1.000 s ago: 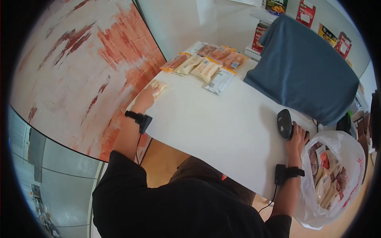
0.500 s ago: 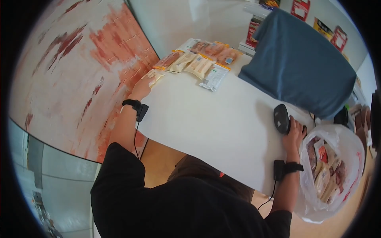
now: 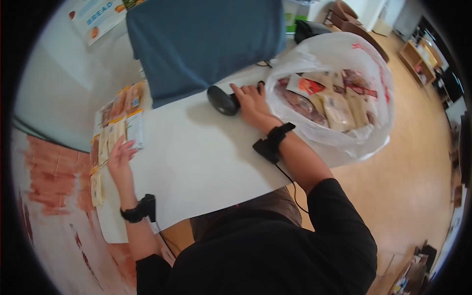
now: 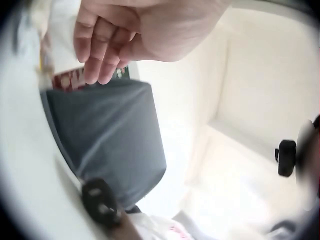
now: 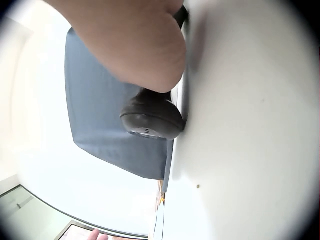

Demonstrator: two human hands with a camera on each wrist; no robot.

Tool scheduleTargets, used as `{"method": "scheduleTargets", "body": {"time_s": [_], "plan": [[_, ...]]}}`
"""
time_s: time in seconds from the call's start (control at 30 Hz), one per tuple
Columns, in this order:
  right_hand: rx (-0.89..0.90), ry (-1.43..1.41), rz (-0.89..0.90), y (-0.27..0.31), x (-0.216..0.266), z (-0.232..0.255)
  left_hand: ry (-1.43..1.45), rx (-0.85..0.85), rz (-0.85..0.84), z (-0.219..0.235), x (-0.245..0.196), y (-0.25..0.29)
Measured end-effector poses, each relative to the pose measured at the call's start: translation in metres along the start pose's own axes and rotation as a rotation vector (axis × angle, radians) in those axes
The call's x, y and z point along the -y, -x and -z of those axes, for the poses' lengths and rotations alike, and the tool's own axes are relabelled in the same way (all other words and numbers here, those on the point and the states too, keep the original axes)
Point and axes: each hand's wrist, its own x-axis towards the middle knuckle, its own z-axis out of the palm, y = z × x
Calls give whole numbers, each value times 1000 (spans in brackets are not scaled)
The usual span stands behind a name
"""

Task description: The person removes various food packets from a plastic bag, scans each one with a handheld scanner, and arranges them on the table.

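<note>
My right hand (image 3: 253,108) grips the handle of a black barcode scanner (image 3: 222,101), which lies on the white table near the plastic bag. In the right wrist view the scanner's rounded head (image 5: 151,120) shows below the hand. My left hand (image 3: 121,164) holds nothing; its fingers are loosely bent, over the table's left part. Just past its fingertips lie packaged breads (image 3: 117,132) in rows and a silver-white packet (image 3: 134,130). A single cream-coloured packet (image 3: 96,189) lies by the table's left edge, beside the left wrist.
A white plastic bag (image 3: 376,64) full of packets (image 3: 338,112) stands at the table's right end. A blue-grey cloth (image 3: 206,44) covers a bulky thing at the back. A painted canvas (image 3: 54,172) leans along the left. Cords hang from both wrist cameras.
My left hand has let go of the cream packet at the left edge and moved right, away from it. The head view has swung right; the right hand still grips the scanner.
</note>
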Motion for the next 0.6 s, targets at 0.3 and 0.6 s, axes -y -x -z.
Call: {"method": "scheduleTargets", "body": {"time_s": [0.3,0.6], "plan": [[-199,-239,136,-6,52,85,400,443,412,-128,26,0],[33,533,-505,70,-66,162,350,503,322,-127,28,1]]}}
